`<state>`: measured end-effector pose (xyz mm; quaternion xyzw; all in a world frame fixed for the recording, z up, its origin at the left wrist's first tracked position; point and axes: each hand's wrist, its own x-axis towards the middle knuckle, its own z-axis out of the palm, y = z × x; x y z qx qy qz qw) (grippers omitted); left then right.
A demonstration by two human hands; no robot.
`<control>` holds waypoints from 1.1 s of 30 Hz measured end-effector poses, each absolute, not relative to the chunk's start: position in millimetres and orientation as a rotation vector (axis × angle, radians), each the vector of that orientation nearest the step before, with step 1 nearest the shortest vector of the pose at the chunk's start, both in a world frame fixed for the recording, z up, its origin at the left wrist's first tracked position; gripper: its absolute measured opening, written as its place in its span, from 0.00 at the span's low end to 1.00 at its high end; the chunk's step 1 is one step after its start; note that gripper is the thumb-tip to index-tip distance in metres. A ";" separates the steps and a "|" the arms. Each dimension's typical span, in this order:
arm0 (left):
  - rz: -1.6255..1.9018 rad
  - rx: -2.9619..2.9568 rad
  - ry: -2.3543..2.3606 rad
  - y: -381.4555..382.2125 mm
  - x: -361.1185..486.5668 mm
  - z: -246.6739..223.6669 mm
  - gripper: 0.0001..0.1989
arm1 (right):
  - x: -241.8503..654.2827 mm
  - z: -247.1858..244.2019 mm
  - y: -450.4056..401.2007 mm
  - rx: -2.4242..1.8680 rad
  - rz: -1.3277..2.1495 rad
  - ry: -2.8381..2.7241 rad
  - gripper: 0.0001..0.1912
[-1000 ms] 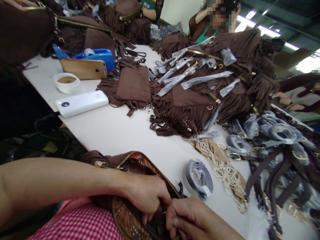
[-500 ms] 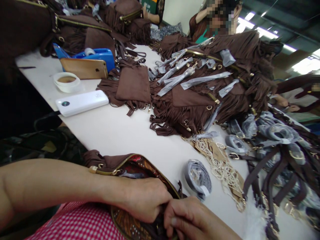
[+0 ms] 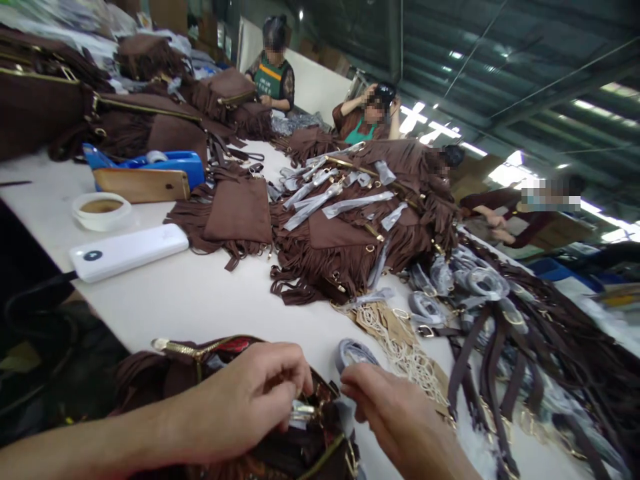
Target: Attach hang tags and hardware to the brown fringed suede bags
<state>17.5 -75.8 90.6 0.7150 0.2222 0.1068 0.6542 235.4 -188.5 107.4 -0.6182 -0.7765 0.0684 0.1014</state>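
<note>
A dark brown fringed bag [image 3: 173,367] with a gold zipper lies open at the table's near edge, its patterned lining partly visible. My left hand [image 3: 265,393] is over the bag's opening with fingers curled beside a small shiny metal piece; what it grips, if anything, is hidden. At the bag's right end is my right hand [image 3: 385,407], its fingers bent near the edge, their tips partly hidden. Just beyond my right hand, a wrapped coiled strap [image 3: 353,351] rests on the white table [image 3: 210,300].
Brown fringed bags [image 3: 345,233] are heaped across the table. Straps [image 3: 493,347] and stringed tags [image 3: 405,333] lie right. A power bank [image 3: 130,252], tape roll [image 3: 101,211], phone [image 3: 143,185] and blue tape dispenser [image 3: 185,167] stand left. Several people are behind.
The view has tilted up, showing more of the room. My hands have moved apart, and my left hand has come up out of the bag's opening.
</note>
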 end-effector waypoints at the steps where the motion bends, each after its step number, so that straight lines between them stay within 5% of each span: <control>1: 0.203 1.406 0.489 -75.2 19.8 87.2 0.06 | 232.5 104.7 -183.1 -1.786 0.222 -2.215 0.10; 7: 0.223 0.774 0.465 -79.4 33.0 62.1 0.07 | 215.4 82.3 -165.8 -1.677 0.557 -1.564 0.05; 13: 0.337 0.855 0.587 -81.6 33.8 61.0 0.09 | 196.3 70.4 -160.0 -1.424 1.098 -0.777 0.27; 18: 0.343 0.815 0.569 -85.5 36.4 54.3 0.11 | 199.3 70.2 -162.5 -1.320 1.220 -0.642 0.34; 25: 0.414 0.760 0.593 -87.3 43.3 43.6 0.13 | 208.3 53.2 -166.4 -1.342 1.273 -0.805 0.26; 33: 0.398 0.922 0.654 -86.1 44.1 45.5 0.13 | 198.4 43.4 -173.0 -1.558 0.824 -1.233 0.15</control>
